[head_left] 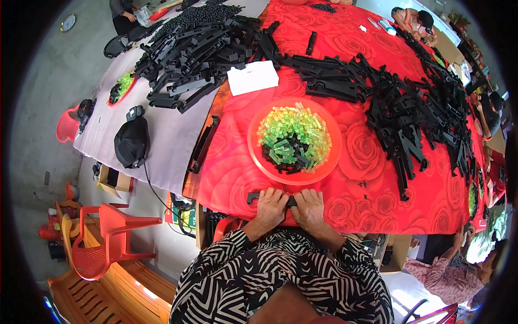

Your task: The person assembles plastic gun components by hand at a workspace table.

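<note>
At the near edge of the red tablecloth, my left hand (272, 205) and my right hand (308, 207) are side by side, fingers curled over a black plastic part (252, 197). One end of it sticks out left of my left hand, and a bit shows between the hands; my fingers cover the rest. Just beyond them stands a round red plastic basin (256, 154). Inside are many short translucent yellow-green tubes (286, 120), with small black pieces (291, 144) at the near middle and a few darker green tubes on top.
Long black plastic parts lie heaped at the far left (189, 56) and along the right (410, 116). A white paper box (252, 78) sits beyond the basin. On the grey cloth are a black cap (131, 141) and a small tray (123, 89). A red chair (102, 240) stands left. Other people sit around the table.
</note>
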Motion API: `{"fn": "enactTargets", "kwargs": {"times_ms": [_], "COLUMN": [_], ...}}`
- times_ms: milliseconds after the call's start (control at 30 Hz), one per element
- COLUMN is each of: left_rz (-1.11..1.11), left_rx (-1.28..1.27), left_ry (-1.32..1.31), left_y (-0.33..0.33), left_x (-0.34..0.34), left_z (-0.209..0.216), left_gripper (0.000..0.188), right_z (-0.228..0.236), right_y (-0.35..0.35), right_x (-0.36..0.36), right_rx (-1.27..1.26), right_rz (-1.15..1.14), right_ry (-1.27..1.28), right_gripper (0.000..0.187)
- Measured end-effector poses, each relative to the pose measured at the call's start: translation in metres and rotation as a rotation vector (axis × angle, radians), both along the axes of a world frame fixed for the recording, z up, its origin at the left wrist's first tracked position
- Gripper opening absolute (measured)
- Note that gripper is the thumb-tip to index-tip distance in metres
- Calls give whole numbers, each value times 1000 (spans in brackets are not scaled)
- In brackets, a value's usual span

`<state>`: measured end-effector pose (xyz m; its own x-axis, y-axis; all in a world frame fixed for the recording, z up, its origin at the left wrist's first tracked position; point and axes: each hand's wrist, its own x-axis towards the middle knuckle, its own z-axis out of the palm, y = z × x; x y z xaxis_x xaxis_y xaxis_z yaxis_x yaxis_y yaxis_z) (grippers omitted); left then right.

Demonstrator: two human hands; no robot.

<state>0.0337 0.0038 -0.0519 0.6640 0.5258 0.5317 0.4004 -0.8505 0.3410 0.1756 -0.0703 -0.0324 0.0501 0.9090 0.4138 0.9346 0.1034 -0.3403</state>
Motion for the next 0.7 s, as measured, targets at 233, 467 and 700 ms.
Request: {"fn": "enactTargets", "kwargs": {"times_ms": [233, 467, 700], "left_rz": [9, 32, -26], "left_rx": [-7, 54, -251], "left_ry": [-30, -16, 174], "left_y": [-1, -2, 5], "left_x": [3, 4, -4], "left_z": [4, 0, 17], "left_gripper": [21, 19, 23], "right_z": [-6, -3, 17], "right_y": [1, 2, -2], "right_x": [1, 5, 21], "right_rx": [38, 8, -174], "right_rz": [-2, 12, 168], "right_ry": [-24, -55, 223], "right_gripper": [26, 30, 32]}}
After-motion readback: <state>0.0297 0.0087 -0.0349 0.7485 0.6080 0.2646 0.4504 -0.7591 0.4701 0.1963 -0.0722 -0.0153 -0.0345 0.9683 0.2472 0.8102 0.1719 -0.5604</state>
